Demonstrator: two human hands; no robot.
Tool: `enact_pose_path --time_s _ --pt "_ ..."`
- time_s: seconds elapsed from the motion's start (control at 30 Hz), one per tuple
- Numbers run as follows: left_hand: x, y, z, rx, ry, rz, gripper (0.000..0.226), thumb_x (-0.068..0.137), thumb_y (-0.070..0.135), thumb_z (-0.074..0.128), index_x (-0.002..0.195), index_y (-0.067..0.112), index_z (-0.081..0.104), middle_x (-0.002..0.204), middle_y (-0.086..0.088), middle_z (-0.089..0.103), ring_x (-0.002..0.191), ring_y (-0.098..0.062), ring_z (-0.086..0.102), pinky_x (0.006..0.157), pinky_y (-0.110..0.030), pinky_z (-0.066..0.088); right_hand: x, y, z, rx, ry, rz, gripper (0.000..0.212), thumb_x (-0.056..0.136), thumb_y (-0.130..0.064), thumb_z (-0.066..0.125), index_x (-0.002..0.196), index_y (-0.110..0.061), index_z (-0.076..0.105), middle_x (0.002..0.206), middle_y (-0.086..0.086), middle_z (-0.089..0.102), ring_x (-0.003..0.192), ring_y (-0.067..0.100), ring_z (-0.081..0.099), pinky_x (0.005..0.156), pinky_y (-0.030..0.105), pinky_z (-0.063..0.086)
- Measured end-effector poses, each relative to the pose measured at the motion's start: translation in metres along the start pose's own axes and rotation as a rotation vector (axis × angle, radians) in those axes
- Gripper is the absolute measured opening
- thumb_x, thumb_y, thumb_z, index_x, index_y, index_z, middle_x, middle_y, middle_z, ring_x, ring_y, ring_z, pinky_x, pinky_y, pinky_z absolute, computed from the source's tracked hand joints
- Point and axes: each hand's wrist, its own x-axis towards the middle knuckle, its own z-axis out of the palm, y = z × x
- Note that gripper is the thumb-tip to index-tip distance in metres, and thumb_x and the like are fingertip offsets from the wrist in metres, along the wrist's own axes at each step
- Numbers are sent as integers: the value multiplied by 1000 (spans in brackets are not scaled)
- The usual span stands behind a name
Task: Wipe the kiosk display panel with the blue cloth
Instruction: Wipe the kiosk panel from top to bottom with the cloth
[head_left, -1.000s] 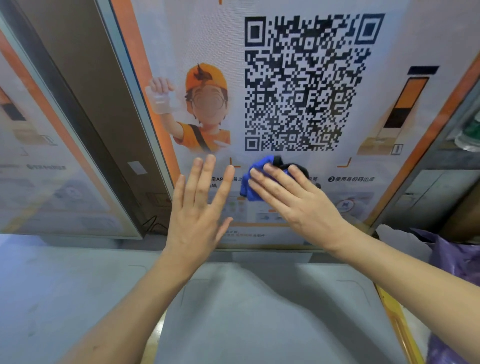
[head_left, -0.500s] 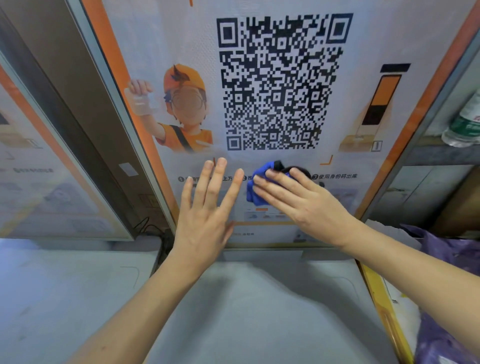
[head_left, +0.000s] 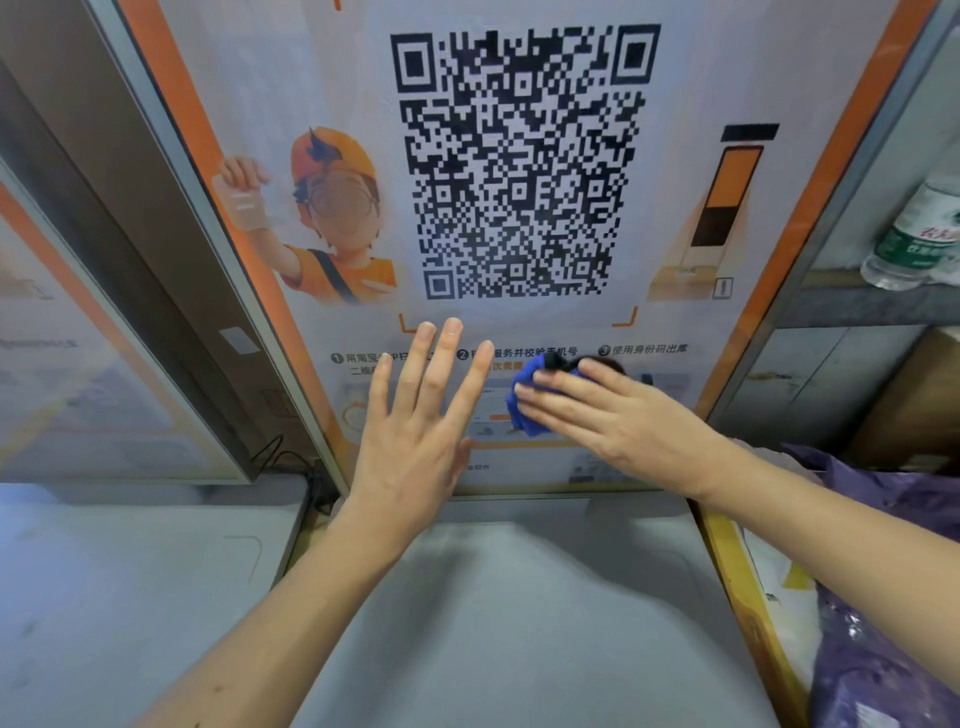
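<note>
The kiosk display panel (head_left: 519, 332) stands upright in front of me, showing a large QR code, a cartoon figure in an orange cap and rows of small text. My right hand (head_left: 623, 421) lies flat over the blue cloth (head_left: 524, 410), pressing it against the lower part of the panel below the QR code. Only the cloth's left edge and top show past my fingers. My left hand (head_left: 415, 426) is held flat with fingers spread, against or just in front of the panel left of the cloth, holding nothing.
A second similar panel (head_left: 78, 364) stands at the left, with a dark gap and cables between them. A grey ledge (head_left: 467, 597) runs below the display. On the right, a plastic water bottle (head_left: 914, 239) lies on a shelf above purple plastic bags (head_left: 883, 649).
The view has shifted slightly sideways and back. My right hand with the cloth has slid a little to the right along the lower panel. My left hand stays spread beside it.
</note>
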Motion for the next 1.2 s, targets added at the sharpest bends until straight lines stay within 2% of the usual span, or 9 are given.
enact_pose_path --time_s 0.1,0.2,0.33,0.53,0.67,0.83,0.93,1.07,1.2 --pt "0 1 1 29 -12 -7 112 69 28 86 158 17 19 164 -16 3 151 -34 8 114 -60 28 -9 2 -1 2 -36 -28 61 98 4 24 158 -8 16 165 8 15 152 25 14 122 44 14" --pt "-1 2 1 11 -1 -10 113 69 29 86 158 18 17 164 -16 3 152 -34 9 115 -59 27 -11 15 -7 12 69 149 62 100 10 15 159 -10 16 166 7 12 153 26 12 124 45 8" --pt "2 12 1 -4 26 22 111 73 31 83 159 20 13 164 -15 1 152 -33 8 116 -59 25 -14 26 -8 25 152 267 67 99 10 41 158 -10 17 167 7 11 153 28 11 124 47 6" --pt "9 27 1 34 -5 5 107 70 24 83 157 18 21 163 -15 5 151 -33 9 114 -58 28 -38 12 6 25 -42 -11 63 99 10 2 157 -7 21 164 10 17 150 28 18 123 46 14" --pt "8 29 0 35 -12 -10 107 69 24 84 157 17 23 163 -15 5 151 -34 9 114 -59 27 -42 29 0 -17 43 104 61 100 10 18 158 -9 18 166 8 13 152 27 14 124 46 10" --pt "12 40 0 11 19 21 104 73 24 82 157 19 22 163 -15 6 151 -34 10 114 -60 27 -41 41 -4 47 159 269 56 105 7 17 158 -9 18 166 7 12 153 28 13 124 47 9" --pt "16 49 -1 11 -8 18 106 72 23 81 158 19 20 164 -15 3 151 -34 7 114 -62 27 -53 27 7 26 74 147 60 101 10 19 158 -8 16 166 9 13 152 29 13 124 47 9" --pt "18 53 -2 8 -33 9 107 70 24 83 158 18 20 164 -15 2 151 -35 6 111 -64 30 -67 25 10 23 -18 19 69 95 9 43 158 -7 18 164 9 17 151 28 16 123 46 13" --pt "18 55 2 -11 16 27 107 70 21 82 158 17 20 163 -16 5 151 -36 9 112 -65 28 -65 43 4 50 103 206 59 103 10 15 159 -9 15 166 8 11 153 28 10 125 45 5"
